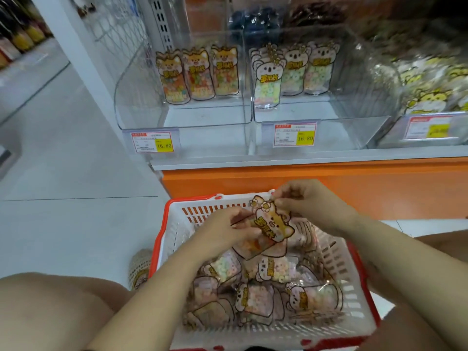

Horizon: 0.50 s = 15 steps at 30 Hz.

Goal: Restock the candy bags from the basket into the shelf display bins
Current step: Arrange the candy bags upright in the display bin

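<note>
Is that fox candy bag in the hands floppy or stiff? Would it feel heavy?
Probably a bit floppy: the fox candy bag looks like thin clear plastic, and both the left hand and the right hand hold it. Likely light, since the right hand pinches just its top. The glossy film may be slippery.

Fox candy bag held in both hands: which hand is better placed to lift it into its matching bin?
Probably left. The left hand grips the fox bag low down, and the fox bin stands up and to its left. The right hand pinches the bag's top, farther from that bin.
</note>
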{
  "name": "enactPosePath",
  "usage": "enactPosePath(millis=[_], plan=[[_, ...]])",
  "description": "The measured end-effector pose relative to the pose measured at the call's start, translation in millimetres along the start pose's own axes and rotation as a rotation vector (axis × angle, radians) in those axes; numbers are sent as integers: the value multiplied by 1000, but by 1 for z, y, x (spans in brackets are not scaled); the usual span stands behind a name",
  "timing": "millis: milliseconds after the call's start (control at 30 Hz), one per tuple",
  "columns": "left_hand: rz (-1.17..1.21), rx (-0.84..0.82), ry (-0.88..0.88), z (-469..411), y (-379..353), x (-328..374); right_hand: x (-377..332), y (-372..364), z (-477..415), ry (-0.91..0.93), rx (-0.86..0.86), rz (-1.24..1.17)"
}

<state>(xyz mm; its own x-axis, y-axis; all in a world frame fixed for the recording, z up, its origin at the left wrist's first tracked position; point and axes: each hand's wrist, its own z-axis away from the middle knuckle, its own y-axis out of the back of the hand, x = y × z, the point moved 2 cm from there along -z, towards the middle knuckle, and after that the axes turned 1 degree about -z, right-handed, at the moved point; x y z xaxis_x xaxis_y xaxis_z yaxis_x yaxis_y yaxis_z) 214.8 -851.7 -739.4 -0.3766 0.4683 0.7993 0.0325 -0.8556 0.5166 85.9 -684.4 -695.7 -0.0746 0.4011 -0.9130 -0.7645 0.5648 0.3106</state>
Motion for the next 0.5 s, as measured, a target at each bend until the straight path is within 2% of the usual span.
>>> enactPosePath(millis=[100, 200, 367, 500], plan=[[68, -12, -47, 4, 6, 16, -14, 9, 5, -31, 37, -227], [262, 28, -38, 10, 3, 25, -23, 16, 7, -58, 38, -423], [644, 78, -18, 15, 0, 28, -39, 17, 12, -118, -81, -310], [856, 121, 1, 20, 5, 36, -39, 27, 10, -23, 16, -296]])
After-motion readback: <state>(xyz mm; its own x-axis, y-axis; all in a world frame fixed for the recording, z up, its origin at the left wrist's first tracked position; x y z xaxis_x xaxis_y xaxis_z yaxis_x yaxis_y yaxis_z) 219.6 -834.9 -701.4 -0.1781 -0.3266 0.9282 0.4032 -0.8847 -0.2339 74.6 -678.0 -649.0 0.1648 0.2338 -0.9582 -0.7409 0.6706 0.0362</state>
